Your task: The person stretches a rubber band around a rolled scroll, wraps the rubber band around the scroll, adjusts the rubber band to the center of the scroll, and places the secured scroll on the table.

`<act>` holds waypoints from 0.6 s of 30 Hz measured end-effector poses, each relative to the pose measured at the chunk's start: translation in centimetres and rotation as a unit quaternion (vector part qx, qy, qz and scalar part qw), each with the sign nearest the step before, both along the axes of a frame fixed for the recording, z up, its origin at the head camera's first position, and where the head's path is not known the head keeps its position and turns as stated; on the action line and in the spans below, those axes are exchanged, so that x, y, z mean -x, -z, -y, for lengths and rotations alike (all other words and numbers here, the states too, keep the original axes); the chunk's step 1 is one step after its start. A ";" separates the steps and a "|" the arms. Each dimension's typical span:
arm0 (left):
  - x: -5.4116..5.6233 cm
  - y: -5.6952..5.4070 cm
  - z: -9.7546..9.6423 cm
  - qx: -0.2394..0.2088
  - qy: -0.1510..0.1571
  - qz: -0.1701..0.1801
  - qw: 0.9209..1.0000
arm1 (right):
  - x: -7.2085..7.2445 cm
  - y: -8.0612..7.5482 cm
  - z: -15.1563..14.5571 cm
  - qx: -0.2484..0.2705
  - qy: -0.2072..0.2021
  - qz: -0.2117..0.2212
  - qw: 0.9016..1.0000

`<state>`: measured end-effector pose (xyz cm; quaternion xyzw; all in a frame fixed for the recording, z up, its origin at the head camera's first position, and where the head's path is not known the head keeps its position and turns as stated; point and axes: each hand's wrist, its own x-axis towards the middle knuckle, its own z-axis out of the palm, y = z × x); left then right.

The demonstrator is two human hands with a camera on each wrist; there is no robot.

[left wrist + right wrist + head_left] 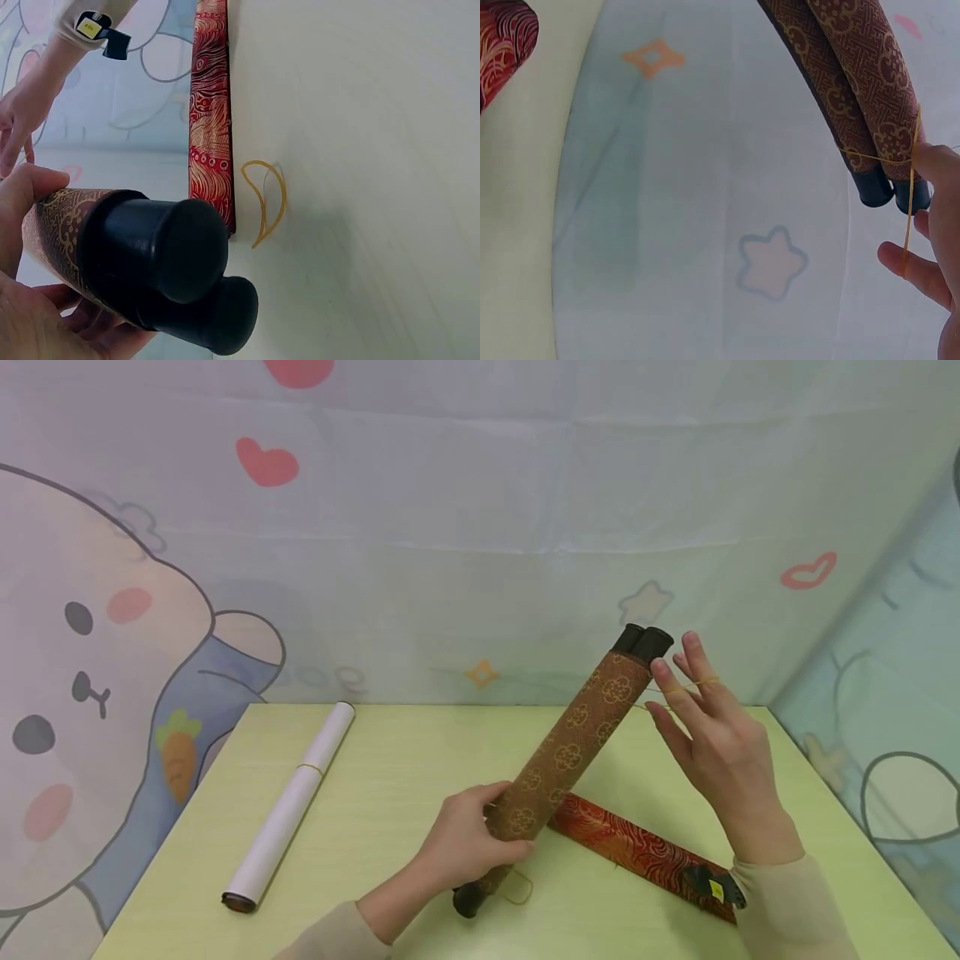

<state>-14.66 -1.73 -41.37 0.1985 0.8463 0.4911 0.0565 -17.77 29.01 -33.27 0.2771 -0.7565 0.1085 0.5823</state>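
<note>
1. Scroll (567, 756), brown-patterned, slants above the bench (390, 827) in the head view, left hand (468, 833) gripping its lower part, right hand (723, 743) spread by its top.
2. Left wrist view: the left hand wraps the scroll near its black knobs (191, 251); a firm hold there should keep it steady.
3. Right wrist view: yellow band (908, 232), stretched on spread fingers, crosses the scroll beside its upper ends (872, 189); even tension and a wide loop should avoid snagging.
</note>
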 end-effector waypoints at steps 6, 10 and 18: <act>-0.1 -0.1 -0.4 -0.003 0.009 0.005 1.000 | -0.1 -0.9 -0.2 0.011 -0.005 -0.011 1.000; -0.2 0.0 -0.6 -0.002 0.011 0.006 1.000 | -0.1 -1.3 -0.3 0.012 -0.004 -0.018 1.000; -0.2 0.1 -0.8 0.015 0.010 -0.012 1.000 | -0.1 -2.1 -0.5 0.020 0.002 -0.007 1.000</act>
